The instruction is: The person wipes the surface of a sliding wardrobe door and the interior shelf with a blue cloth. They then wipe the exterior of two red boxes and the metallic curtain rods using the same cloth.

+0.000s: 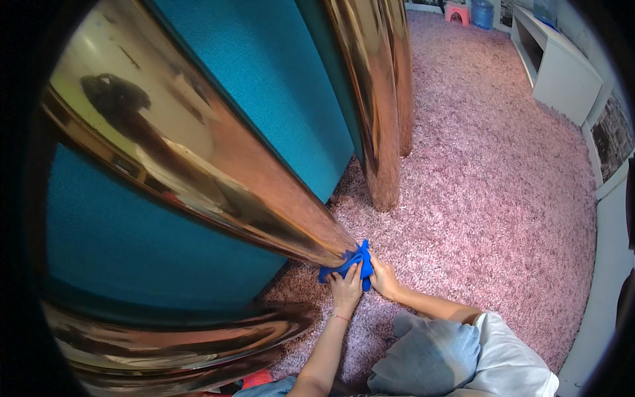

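A blue cloth (359,261) is wrapped against the low, narrow end of a glossy copper-gold furniture leg (264,185), close to the carpet. My left hand (346,292) grips the cloth from the near side, fingers bent over it. On the cloth's right edge, my right hand (383,278) is closed round the fabric, its fingertips partly hidden. Both forearms reach in from the lower edge. Between the shiny legs run teal padded panels (264,79) of the same furniture.
Pink shaggy carpet (483,185) spreads to the right. More copper-gold legs stand beyond (380,132) and nearer (185,344). A white low cabinet (565,73), a pink stool (456,13) and a blue water jug (482,14) are at the far right. My bent knee (430,351) is below.
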A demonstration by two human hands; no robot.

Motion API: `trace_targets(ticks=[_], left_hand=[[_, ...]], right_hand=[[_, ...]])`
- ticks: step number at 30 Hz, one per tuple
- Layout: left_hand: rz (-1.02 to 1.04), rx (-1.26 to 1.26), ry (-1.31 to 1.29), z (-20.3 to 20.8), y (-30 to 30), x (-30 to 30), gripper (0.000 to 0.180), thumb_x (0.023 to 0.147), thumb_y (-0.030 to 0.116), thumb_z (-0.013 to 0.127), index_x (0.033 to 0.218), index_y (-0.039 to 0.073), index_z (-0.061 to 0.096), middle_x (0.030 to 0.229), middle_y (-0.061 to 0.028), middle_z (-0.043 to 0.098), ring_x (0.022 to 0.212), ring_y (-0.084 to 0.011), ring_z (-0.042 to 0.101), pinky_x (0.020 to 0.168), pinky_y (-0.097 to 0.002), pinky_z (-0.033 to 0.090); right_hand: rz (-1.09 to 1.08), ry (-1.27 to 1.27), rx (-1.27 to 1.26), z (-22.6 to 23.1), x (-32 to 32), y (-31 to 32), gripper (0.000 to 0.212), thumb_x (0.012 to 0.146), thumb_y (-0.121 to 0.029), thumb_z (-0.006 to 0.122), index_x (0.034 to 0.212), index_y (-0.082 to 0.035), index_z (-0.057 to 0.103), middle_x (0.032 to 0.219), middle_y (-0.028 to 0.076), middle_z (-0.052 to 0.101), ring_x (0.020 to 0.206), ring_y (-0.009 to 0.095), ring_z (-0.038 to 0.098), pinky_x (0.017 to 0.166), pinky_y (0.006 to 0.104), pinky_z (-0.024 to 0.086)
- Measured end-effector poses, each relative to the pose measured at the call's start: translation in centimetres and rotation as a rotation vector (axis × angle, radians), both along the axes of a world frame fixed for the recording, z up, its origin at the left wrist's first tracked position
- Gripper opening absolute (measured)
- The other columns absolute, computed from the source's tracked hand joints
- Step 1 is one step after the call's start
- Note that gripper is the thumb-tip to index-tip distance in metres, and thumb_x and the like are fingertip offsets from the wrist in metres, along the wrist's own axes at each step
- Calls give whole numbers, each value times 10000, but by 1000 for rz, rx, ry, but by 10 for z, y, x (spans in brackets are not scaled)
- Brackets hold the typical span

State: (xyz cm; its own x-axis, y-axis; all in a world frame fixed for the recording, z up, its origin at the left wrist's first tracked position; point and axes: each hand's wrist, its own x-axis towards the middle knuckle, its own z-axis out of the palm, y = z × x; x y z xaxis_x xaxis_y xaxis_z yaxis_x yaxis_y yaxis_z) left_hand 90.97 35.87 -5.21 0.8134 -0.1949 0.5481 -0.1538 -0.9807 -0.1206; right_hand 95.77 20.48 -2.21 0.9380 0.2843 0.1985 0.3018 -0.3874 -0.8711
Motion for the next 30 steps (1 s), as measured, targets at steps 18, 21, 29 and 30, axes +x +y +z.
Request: trace_targets(ticks=[18, 21, 29, 30], left_hand=[[-329, -900, -549, 366, 3, 60, 1091, 819, 412, 758, 1557, 9, 63, 1589, -313, 62, 1470, -472, 117, 1179, -560, 126], [-385, -935, -583, 387, 0, 66, 1092, 812, 424, 764, 1545, -24, 90, 1589, -304, 91, 1470, -467, 126, 1182, -558, 137], [-288, -957, -578, 379, -5, 68, 1041, 828, 481, 731, 1549, 17, 141, 1574, -250, 220, 1449, -498, 170, 1143, -626, 260], [-287, -960, -569, 380, -6, 68, 1042, 825, 494, 730, 1551, 29, 145, 1575, -240, 224, 1449, -500, 168, 1143, -631, 255]], right_hand=[[-66, -789, 642, 370, 66, 41, 380, 902, 2, 535, 1278, -3, 592, 899, 137, 564, 799, 235, 571, 723, 334, 471], [-27, -732, 733, 391, 74, 58, 424, 1017, -222, 452, 1391, -24, 474, 1059, 141, 578, 977, 242, 568, 914, 333, 438], [-160, -372, 632, 364, 43, 63, 521, 1076, -407, 302, 1200, 33, 552, 922, 131, 657, 872, 177, 592, 813, 360, 479], [-200, -402, 592, 361, 45, 61, 518, 1074, -406, 299, 1137, 35, 563, 860, 150, 649, 818, 197, 597, 776, 378, 479]])
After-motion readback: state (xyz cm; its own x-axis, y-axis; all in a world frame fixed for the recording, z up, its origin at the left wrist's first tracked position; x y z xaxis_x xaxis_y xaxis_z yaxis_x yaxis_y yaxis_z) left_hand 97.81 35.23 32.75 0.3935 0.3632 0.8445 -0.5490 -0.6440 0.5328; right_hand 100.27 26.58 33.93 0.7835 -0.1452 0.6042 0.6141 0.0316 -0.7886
